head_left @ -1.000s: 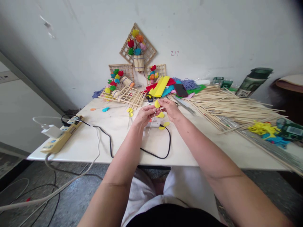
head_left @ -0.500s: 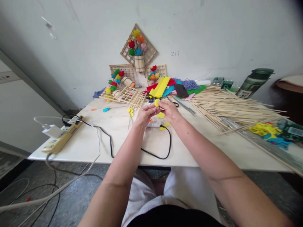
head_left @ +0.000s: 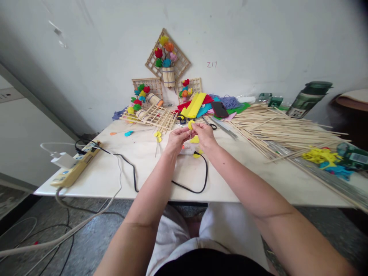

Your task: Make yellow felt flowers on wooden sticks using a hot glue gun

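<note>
Both hands meet above the middle of the table around a small yellow felt-like flower (head_left: 191, 124) on a thin wire stem. My left hand (head_left: 177, 139) pinches it from below left, at or close to the stem; its fingertips partly hide the exact spot. With thumb and fingers closed, my right hand (head_left: 204, 134) grips the flower's right side. Beneath the hands lies a white corded tool (head_left: 188, 150), partly hidden. Loose yellow petals (head_left: 194, 139) rest beside it. A yellow petal cluster on wire (head_left: 158, 135) lies left of my left hand.
Stick lattices with flowers (head_left: 155, 119) lie at the back left. Scissors (head_left: 212, 125), a phone (head_left: 220, 109) and coloured sheets (head_left: 195, 105) are behind the hands. Wooden sticks (head_left: 281, 130) cover the right. A power strip (head_left: 74, 166) sits left; a black cord (head_left: 207, 176) loops in front.
The hands stay almost in place around the yellow flower, with the right hand shifted slightly left. The wire hanging below shows less than before. The whole view has shifted a little.
</note>
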